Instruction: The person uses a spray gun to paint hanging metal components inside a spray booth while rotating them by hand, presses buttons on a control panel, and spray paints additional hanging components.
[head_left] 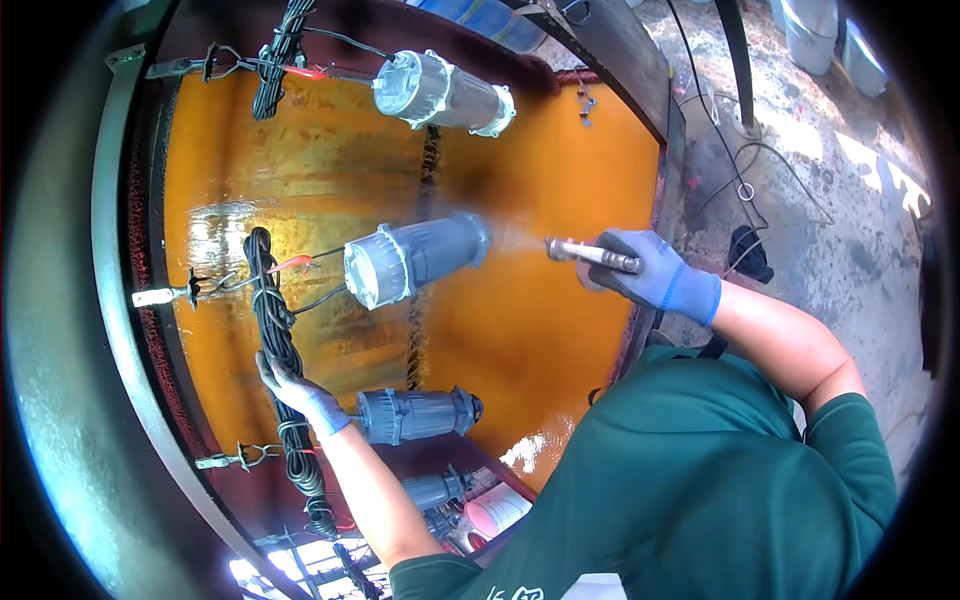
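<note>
green shirt (690,470) near; right hand (652,272) grasps spray gun (585,252), likely rigid, best handle-held; left hand (302,393) touches cable bundle (274,318), finger closure unclear.

Metal hook-and-link hangers (205,290), ranged along a long grey steel beam (115,220), carry grey cylindrical metal motors (420,258); coiled black cables (272,312) hang among them. How the hangers join the beam is unclear. White plastic buckets (808,40) stand toward the far edge of the mottled grey concrete floor (850,240).
</note>
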